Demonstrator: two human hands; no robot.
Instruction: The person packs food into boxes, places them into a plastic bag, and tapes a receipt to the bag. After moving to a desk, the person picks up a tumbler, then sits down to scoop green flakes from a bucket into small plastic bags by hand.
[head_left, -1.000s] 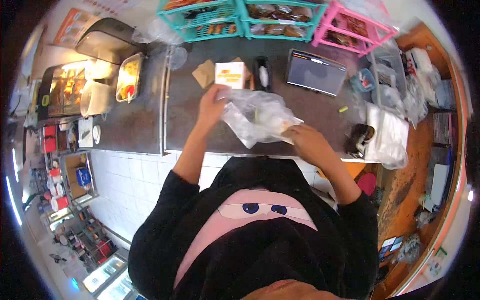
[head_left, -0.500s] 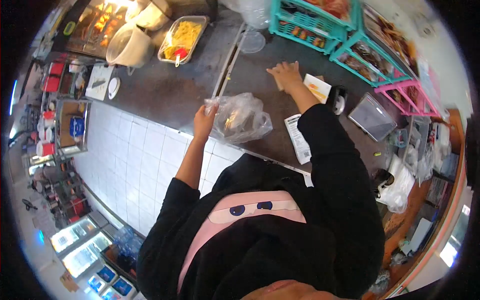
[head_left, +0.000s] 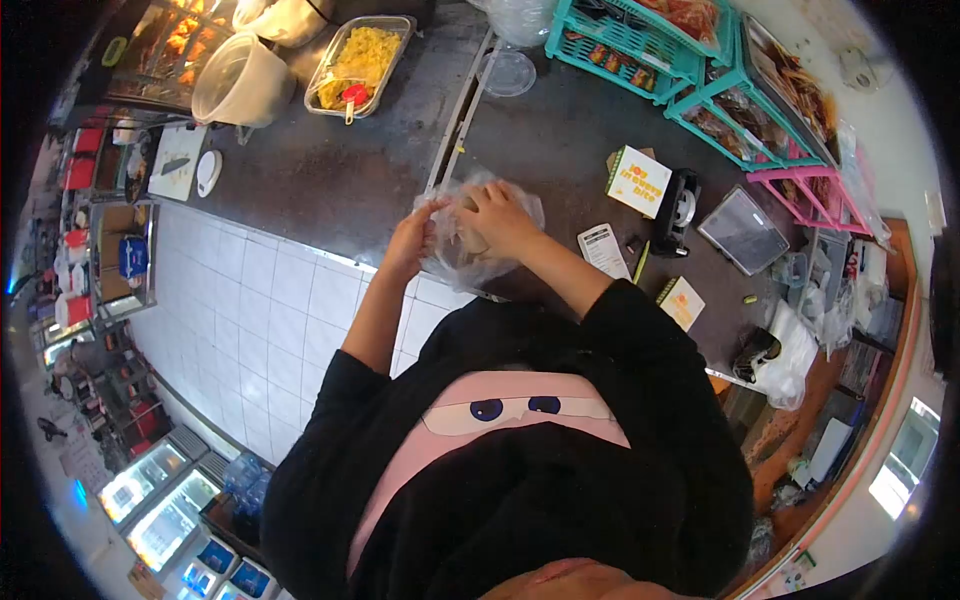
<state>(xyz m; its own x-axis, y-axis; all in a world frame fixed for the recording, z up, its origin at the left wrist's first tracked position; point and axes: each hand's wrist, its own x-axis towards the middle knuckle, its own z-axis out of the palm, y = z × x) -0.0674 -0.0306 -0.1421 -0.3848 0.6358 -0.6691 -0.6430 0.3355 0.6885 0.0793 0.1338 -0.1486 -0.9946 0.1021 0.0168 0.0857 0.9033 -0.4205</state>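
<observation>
My left hand (head_left: 412, 240) is closed on the rim of a clear plastic bag (head_left: 455, 265) at the front edge of the dark counter. My right hand (head_left: 498, 215) is at the bag's mouth, its fingers bent round a small tan, flat thing (head_left: 470, 238) whose kind I cannot make out. Part of the bag lies hidden behind both hands. To the right of my right hand are a printed paper slip (head_left: 602, 250) and a yellow-green pen (head_left: 642, 262).
White printed pads or boxes (head_left: 640, 182) stand beside a black tape dispenser (head_left: 682, 212). Teal baskets (head_left: 615, 68) line the back right. Left along the counter (head_left: 300, 175) are a tray of yellow food (head_left: 398, 85), a white bucket (head_left: 245, 85) and a cutting board (head_left: 175, 180) with a knife.
My right hand has come from the back of the counter to the bag, bringing the tan thing. My left hand stays on the bag. More of the printed pads shows.
</observation>
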